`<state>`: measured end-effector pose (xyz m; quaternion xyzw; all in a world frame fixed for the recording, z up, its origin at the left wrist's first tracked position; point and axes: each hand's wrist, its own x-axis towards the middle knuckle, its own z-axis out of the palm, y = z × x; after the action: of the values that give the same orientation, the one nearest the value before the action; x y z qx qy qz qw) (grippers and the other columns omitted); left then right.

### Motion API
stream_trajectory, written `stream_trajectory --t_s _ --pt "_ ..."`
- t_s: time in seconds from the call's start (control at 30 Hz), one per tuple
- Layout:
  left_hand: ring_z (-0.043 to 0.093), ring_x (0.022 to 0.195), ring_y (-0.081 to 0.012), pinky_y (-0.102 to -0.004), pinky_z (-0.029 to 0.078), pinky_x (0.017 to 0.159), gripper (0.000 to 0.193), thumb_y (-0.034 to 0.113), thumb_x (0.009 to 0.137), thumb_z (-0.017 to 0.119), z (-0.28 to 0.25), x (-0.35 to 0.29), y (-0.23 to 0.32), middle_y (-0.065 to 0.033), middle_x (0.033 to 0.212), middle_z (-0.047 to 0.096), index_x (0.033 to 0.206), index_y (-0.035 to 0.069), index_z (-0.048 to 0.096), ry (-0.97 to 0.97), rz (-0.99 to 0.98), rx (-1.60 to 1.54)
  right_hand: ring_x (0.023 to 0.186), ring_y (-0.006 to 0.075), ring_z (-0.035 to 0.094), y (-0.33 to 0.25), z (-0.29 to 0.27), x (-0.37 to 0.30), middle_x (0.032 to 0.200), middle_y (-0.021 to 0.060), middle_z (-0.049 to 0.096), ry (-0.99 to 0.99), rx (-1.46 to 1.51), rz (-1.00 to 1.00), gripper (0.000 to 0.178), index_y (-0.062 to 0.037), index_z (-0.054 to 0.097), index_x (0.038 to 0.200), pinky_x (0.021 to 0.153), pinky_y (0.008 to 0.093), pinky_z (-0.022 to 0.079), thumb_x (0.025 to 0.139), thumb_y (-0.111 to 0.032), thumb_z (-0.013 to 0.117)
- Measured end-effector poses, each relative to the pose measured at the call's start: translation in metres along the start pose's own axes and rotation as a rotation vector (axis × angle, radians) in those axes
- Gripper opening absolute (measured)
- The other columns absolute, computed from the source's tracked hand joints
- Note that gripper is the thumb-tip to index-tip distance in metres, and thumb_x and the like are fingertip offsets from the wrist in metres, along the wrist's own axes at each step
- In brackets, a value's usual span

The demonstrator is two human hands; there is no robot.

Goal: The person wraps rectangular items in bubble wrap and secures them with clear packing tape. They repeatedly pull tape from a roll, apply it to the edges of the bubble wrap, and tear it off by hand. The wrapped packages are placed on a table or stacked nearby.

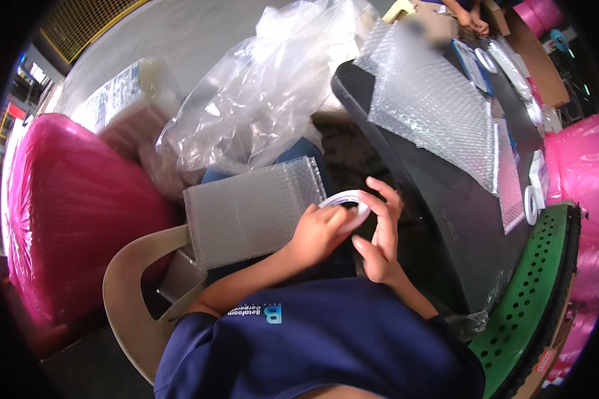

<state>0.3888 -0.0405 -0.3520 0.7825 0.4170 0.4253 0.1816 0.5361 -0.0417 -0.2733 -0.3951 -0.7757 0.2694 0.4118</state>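
Note:
My left hand point(321, 233) is closed around a white roll of tape point(359, 221), with its fingers over the ring's near side and reaching into the hole. My right hand point(382, 233) is at the roll's right side. Its thumb and fingers are apart, and one fingertip is at the roll's upper edge; whether it touches or pinches a tape end is too small to tell. A stack of flat bubble wrap bags point(253, 209) lies just left of my hands, near my left forearm.
A black table point(439, 206) runs along the right, bearing bubble wrap sheets point(439, 110) and another white tape roll point(530, 205). A beige chair point(123, 279) and a pink wrapped bundle point(80, 219) stand left. Clear plastic point(266, 86) is heaped ahead. Another person's hands point(471, 21) are at the far end.

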Motion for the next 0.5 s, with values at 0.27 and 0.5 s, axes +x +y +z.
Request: stream_trajectory --t_s 0.27,0.5 --pt "0.056 0.076 -0.0117 -0.0263 0.046 0.073 0.018 0.013 0.091 0.063 0.012 -0.026 -0.054 -0.0020 0.082 0.060 0.103 0.003 0.055 0.062 -0.533 -1.304 0.109 0.0246 0.055 0.038 0.003 -0.005 0.119 0.0193 0.054 -0.018 0.227 0.273 0.055 0.0025 0.041 0.135 0.096 0.0364 0.042 0.086 -0.011 0.063" --pt "0.055 0.086 -0.0099 -0.0243 0.046 0.080 0.020 0.012 0.092 0.061 -0.020 0.007 -0.035 -0.0045 0.094 0.060 0.106 -0.002 0.057 0.140 -0.697 -0.765 0.075 0.0227 0.065 0.031 0.011 -0.017 0.092 0.0166 0.064 -0.134 -0.049 0.273 0.023 0.0050 0.060 0.110 0.065 0.0284 0.051 0.087 0.000 0.059"
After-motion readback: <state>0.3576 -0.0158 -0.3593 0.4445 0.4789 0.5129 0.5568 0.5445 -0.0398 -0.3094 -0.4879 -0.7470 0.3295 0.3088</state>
